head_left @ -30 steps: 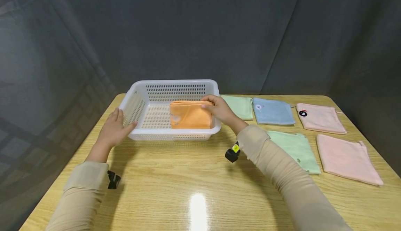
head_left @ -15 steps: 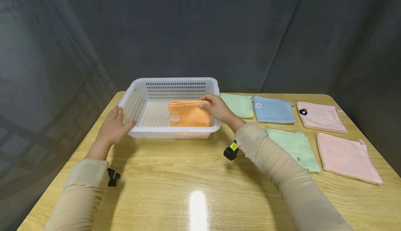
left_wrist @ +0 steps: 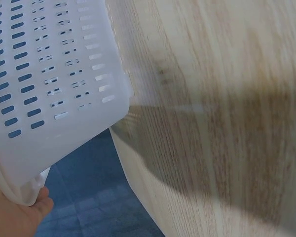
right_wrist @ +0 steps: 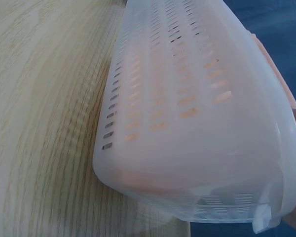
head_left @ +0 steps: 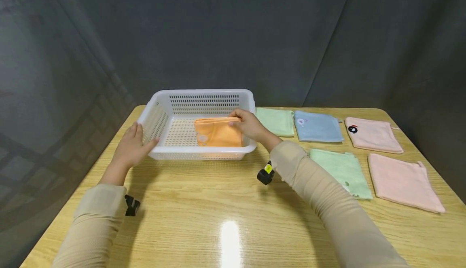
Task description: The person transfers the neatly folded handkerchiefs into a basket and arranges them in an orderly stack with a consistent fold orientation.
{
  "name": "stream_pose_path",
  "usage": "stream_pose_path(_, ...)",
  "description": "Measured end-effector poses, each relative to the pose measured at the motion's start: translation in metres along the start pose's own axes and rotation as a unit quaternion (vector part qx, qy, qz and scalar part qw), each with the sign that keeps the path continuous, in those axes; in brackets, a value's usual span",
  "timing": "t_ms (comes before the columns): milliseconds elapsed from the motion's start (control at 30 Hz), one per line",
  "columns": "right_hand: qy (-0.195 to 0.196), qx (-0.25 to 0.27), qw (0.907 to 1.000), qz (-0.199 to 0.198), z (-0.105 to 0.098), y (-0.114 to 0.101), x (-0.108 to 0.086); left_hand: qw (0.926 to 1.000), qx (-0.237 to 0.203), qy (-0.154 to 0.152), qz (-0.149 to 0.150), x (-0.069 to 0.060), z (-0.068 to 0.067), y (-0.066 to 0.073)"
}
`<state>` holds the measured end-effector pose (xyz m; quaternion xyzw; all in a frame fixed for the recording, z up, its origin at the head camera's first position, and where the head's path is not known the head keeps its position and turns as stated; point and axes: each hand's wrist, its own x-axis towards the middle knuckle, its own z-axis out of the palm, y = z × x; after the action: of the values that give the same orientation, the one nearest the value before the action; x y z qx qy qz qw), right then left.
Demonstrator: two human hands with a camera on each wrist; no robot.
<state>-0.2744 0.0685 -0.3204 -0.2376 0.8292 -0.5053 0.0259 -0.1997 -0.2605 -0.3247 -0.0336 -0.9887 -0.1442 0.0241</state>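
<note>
A white plastic basket (head_left: 204, 150) with slotted walls stands at the middle back of the wooden table. My left hand (head_left: 131, 146) holds its front left corner, thumb over the rim and fingers along the outer left side. The left wrist view shows fingers (left_wrist: 43, 203) beside the rim. Inside the basket's right half, an orange folded cloth (head_left: 220, 134) stands on edge with a pale round patch on it. My right hand (head_left: 249, 125) reaches over the right rim and pinches the cloth's upper right corner. In the right wrist view the basket wall (right_wrist: 187, 128) hides most of that hand.
To the right, folded cloths lie flat: a green one (head_left: 275, 121), a blue one (head_left: 317, 127) and a pink one (head_left: 373, 135) behind, another green cloth (head_left: 338, 173) and another pink cloth (head_left: 404, 182) in front. A dark curtain (head_left: 233, 33) hangs behind the table (head_left: 189, 203).
The right hand and the orange cloth have shifted slightly left inside the basket. My left hand keeps its place on the basket corner. The whole head view has moved up a little.
</note>
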Motion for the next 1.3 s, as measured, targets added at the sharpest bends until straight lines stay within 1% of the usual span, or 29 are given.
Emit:
stream_pose_path(233,0.001,-0.018,0.9998,0.006,0.0021,-0.0010,-0.0006,1.0000,0.000,-0.005,-0.001,0.0005,-0.0003,-0.0003)
stream_pose_path(600,-0.011,-0.025,0.9996,0.000,0.0029,-0.0010,0.0000,1.0000,0.000,0.002,0.003,-0.0002,0.0005,-0.0012)
stream_pose_path(900,-0.019,-0.047,0.9987,0.005,0.0044,0.0003,0.0034,1.0000,-0.003,0.004,0.002,-0.0003,0.0010,-0.0008)
stream_pose_path(1100,-0.017,-0.083,0.9964,0.001,0.0053,0.0010,0.0058,1.0000,-0.004,0.002,0.002,0.0000,0.0014,-0.0016)
stream_pose_path(1300,-0.017,-0.133,0.9908,-0.019,0.0060,0.0013,0.0076,1.0000,-0.002,0.005,0.003,0.0015,0.0020,-0.0021)
